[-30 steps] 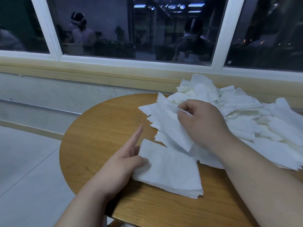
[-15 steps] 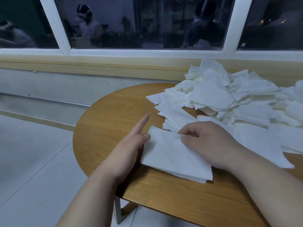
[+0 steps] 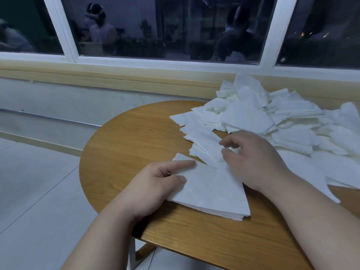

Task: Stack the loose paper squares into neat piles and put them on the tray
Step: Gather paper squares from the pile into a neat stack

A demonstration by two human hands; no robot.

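Paper everywhere, and not all of it readable: loose heap [image 3: 247, 117] cut off at the right frame edge, squares in it too tangled to count. Countable: one neat stack [image 3: 212, 191] near the front of the round table [image 3: 126, 137], and two hands. Over to left hand [image 3: 153, 184]: index and thumb flat on the stack's left corner, pressing it down, other fingers tucked out of sight. Then right hand [image 3: 253, 158]: curled over loose squares just beyond the stack, thumb and index slightly apart; can't tell whether pinching a sheet. Half a second back, resting on the stack itself, and the left index then lifted, now down.
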